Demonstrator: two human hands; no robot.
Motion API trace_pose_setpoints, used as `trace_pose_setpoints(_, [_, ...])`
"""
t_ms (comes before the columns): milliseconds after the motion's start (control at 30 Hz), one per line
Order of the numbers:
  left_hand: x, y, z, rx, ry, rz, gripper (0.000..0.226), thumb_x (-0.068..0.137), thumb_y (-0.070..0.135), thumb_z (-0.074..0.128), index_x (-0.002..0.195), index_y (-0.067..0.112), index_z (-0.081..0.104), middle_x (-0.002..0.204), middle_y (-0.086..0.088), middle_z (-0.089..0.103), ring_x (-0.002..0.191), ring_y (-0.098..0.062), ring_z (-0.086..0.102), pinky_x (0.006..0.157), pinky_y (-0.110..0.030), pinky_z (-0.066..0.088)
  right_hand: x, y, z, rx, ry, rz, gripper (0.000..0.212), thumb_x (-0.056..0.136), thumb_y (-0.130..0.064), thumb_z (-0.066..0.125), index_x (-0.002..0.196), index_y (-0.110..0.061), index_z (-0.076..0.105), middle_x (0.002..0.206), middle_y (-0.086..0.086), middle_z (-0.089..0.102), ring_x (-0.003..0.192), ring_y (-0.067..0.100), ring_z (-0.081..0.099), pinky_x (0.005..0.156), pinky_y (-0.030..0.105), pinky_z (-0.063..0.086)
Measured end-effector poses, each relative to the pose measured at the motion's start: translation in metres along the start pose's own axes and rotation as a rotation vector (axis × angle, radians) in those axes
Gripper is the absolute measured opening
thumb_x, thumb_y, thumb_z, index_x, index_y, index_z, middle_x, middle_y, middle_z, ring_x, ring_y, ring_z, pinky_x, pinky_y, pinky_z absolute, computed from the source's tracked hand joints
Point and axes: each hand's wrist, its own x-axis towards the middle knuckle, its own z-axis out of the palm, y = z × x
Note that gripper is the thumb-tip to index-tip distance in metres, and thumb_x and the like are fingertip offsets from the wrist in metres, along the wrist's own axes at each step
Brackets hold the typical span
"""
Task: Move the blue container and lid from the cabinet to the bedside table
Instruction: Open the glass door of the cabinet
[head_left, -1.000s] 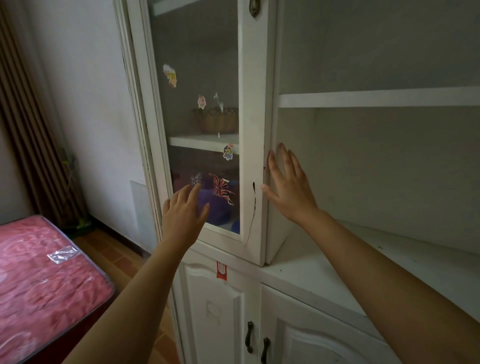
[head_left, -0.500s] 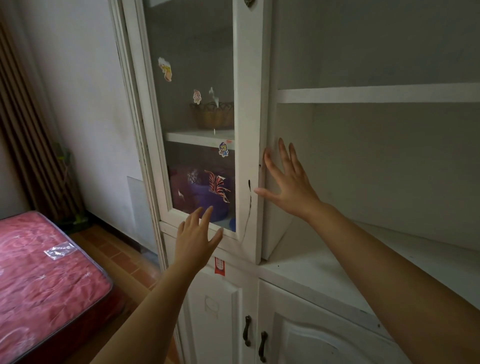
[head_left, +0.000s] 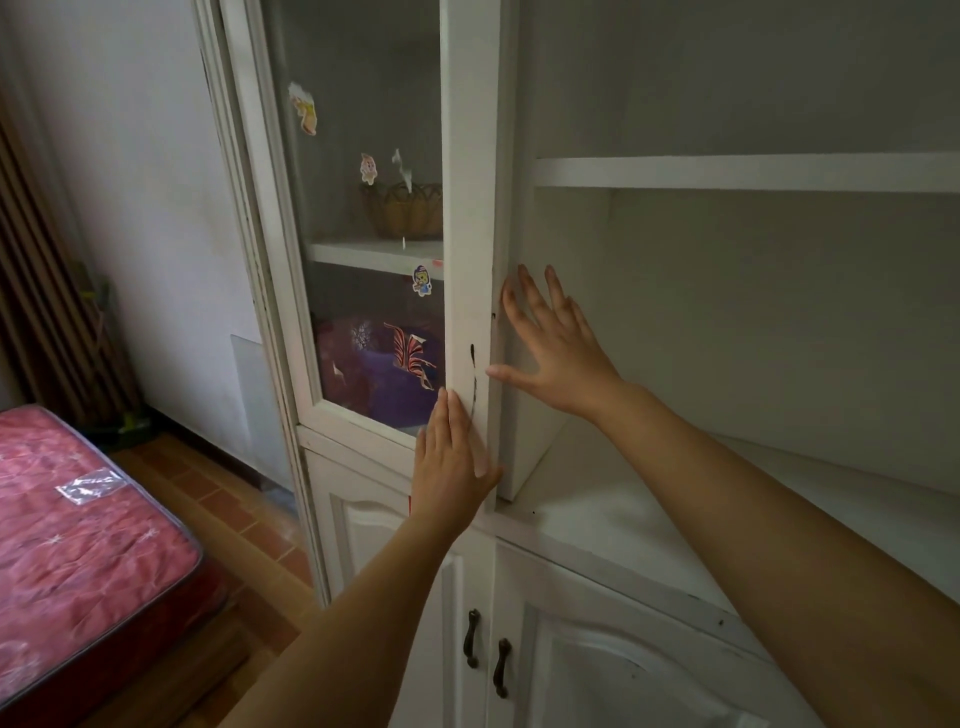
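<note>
A blue container (head_left: 387, 387) shows dimly behind the glass door (head_left: 467, 208) of the white cabinet, on the lower shelf; stickers on the glass partly hide it, and I cannot pick out its lid. My left hand (head_left: 454, 460) lies flat with straight fingers on the door's right stile near its lower corner. My right hand (head_left: 553, 345) has spread fingers, its fingertips at the door's right edge, in front of the open bare compartment.
A wicker basket (head_left: 405, 210) stands on the shelf above the container. Lower cabinet doors with dark handles (head_left: 485, 652) lie below. A bed with a red mattress (head_left: 78, 525) fills the lower left, with brick floor (head_left: 234, 509) between it and the cabinet.
My left hand moved right and up from below the glass onto the door's stile. My right hand stayed at the door's edge. The view drew closer to the cabinet.
</note>
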Motion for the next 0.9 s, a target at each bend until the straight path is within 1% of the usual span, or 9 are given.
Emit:
trace_pose_setpoints(267, [0.0, 0.006, 0.004, -0.005, 0.019, -0.07, 0.099, 0.083, 0.038, 0.06, 0.142, 0.006, -0.013, 0.156, -0.015, -0.001, 0.143, -0.028, 0.002, 0.117, -0.046, 0.015, 0.0, 0.0, -0.007, -0.038, -0.049, -0.017, 0.091, 0.083, -0.062, 0.042, 0.14, -0.025, -0.019, 0.154, 0.001, -0.023, 0.139, 0.021, -0.028, 0.115, 0.043, -0.009])
trace_pose_setpoints(367, [0.002, 0.012, 0.007, -0.013, 0.056, -0.106, 0.097, 0.082, 0.032, 0.06, 0.143, 0.007, -0.011, 0.155, -0.016, 0.003, 0.143, -0.03, 0.008, 0.116, -0.047, 0.019, -0.001, -0.001, -0.009, -0.041, -0.06, -0.015, 0.093, 0.083, -0.063, 0.042, 0.14, -0.024, -0.019, 0.154, 0.002, -0.024, 0.139, 0.021, -0.027, 0.115, 0.043, -0.009])
trace_pose_setpoints(467, [0.007, 0.017, 0.006, -0.012, 0.105, -0.135, 0.095, 0.082, 0.03, 0.061, 0.143, 0.006, -0.008, 0.155, -0.017, 0.005, 0.142, -0.031, 0.013, 0.115, -0.045, 0.02, 0.0, -0.002, -0.009, -0.041, -0.07, -0.023, 0.094, 0.083, -0.063, 0.043, 0.14, -0.024, -0.019, 0.153, 0.003, -0.025, 0.139, 0.02, -0.028, 0.115, 0.042, -0.01])
trace_pose_setpoints(567, [0.01, 0.022, 0.004, 0.013, 0.11, -0.15, 0.094, 0.084, 0.032, 0.059, 0.143, 0.007, -0.01, 0.155, -0.015, 0.004, 0.142, -0.031, 0.013, 0.115, -0.045, 0.021, -0.001, -0.002, -0.01, -0.038, -0.071, -0.026, 0.093, 0.083, -0.063, 0.044, 0.141, -0.024, -0.019, 0.154, 0.003, -0.025, 0.139, 0.02, -0.027, 0.115, 0.041, -0.01])
trace_pose_setpoints(667, [0.01, 0.027, 0.004, 0.007, 0.123, -0.178, 0.092, 0.084, 0.025, 0.056, 0.143, 0.007, -0.012, 0.156, -0.014, 0.003, 0.142, -0.03, 0.012, 0.114, -0.046, 0.022, -0.002, -0.001, -0.01, -0.036, -0.073, -0.027, 0.092, 0.083, -0.062, 0.043, 0.14, -0.026, -0.02, 0.154, 0.003, -0.024, 0.139, 0.02, -0.026, 0.115, 0.041, -0.009])
trace_pose_setpoints(733, [0.009, 0.028, 0.004, -0.011, 0.116, -0.202, 0.094, 0.082, 0.023, 0.057, 0.143, 0.008, -0.014, 0.156, -0.012, 0.001, 0.142, -0.028, 0.01, 0.114, -0.047, 0.022, -0.003, -0.001, -0.012, -0.031, -0.067, -0.031, 0.089, 0.085, -0.061, 0.042, 0.14, -0.028, -0.021, 0.154, 0.003, -0.023, 0.14, 0.02, -0.025, 0.115, 0.042, -0.009])
trace_pose_setpoints(800, [0.007, 0.027, 0.001, -0.021, 0.11, -0.215, 0.098, 0.081, 0.025, 0.06, 0.143, 0.01, -0.014, 0.156, -0.01, 0.001, 0.142, -0.027, 0.009, 0.114, -0.049, 0.021, -0.005, 0.001, -0.014, -0.021, -0.055, -0.039, 0.083, 0.088, -0.056, 0.04, 0.14, -0.03, -0.019, 0.155, 0.002, -0.021, 0.14, 0.021, -0.023, 0.115, 0.042, -0.007])
trace_pose_setpoints(900, [0.002, 0.024, -0.003, -0.03, 0.105, -0.212, 0.099, 0.08, 0.028, 0.061, 0.143, 0.012, -0.014, 0.156, -0.007, 0.001, 0.143, -0.026, 0.009, 0.115, -0.05, 0.019, -0.008, 0.001, -0.015, 0.005, 0.005, -0.048, 0.075, 0.092, -0.049, 0.038, 0.142, -0.031, -0.015, 0.156, 0.002, -0.014, 0.142, 0.021, -0.016, 0.116, 0.043, -0.002])
